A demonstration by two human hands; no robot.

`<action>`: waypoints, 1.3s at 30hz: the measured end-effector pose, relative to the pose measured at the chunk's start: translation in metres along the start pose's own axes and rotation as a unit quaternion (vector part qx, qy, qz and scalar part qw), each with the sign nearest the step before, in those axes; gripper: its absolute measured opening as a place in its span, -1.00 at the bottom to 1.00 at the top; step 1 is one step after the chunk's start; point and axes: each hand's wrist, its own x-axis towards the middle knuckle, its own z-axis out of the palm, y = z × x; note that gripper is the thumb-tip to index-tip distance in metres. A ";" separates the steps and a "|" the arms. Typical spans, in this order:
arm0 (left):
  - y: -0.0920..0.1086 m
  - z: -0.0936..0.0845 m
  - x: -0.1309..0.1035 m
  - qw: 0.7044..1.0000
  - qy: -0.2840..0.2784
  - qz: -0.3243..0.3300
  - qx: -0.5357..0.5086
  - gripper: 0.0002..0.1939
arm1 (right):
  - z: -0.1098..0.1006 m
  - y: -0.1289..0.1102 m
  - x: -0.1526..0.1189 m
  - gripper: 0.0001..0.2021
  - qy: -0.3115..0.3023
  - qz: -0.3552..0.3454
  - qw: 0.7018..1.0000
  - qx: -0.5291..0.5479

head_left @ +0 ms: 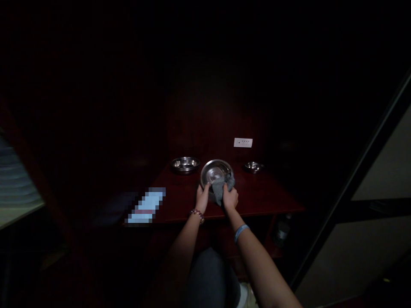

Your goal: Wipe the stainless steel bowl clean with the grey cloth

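A round steel bowl (pixel 214 170) is tilted up over the dark red shelf, its inside facing me. My left hand (pixel 202 199) grips its lower left rim, thumb on the inside. My right hand (pixel 230 197) holds a grey cloth (pixel 219 188) against the bowl's lower right rim, with the thumb on top of the cloth. Part of the cloth hangs down in front of the bowl. Behind to the left, a wide steel bowl (pixel 185 164) rests on the shelf, and a smaller steel bowl (pixel 254 167) rests at the right.
The dark red shelf (pixel 180 205) has a blurred bright rectangle (pixel 147 207) at its left end. A white socket plate (pixel 243 142) is on the back wall. Below the shelf at right stands a bottle (pixel 283 231). Pale stacked items (pixel 16 175) show at far left.
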 end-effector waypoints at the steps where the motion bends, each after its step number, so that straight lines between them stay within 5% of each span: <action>1: 0.002 -0.001 0.000 1.000 0.007 -0.007 -0.007 -0.64 | -0.001 -0.001 -0.001 -0.52 -0.001 -0.001 1.000 -0.003; 16: 0.005 -0.002 -0.002 0.999 0.008 -0.020 -0.033 -0.57 | 0.000 0.001 0.000 -0.54 -0.001 -0.010 1.000 0.007; 23: 0.007 0.000 -0.006 0.999 -0.007 0.036 0.000 -0.34 | 0.000 0.002 0.002 -0.52 -0.003 0.001 1.000 0.013; 39: -0.003 -0.003 0.000 1.000 -0.004 0.022 0.011 -0.61 | 0.000 0.001 0.001 -0.50 -0.016 -0.013 1.000 -0.004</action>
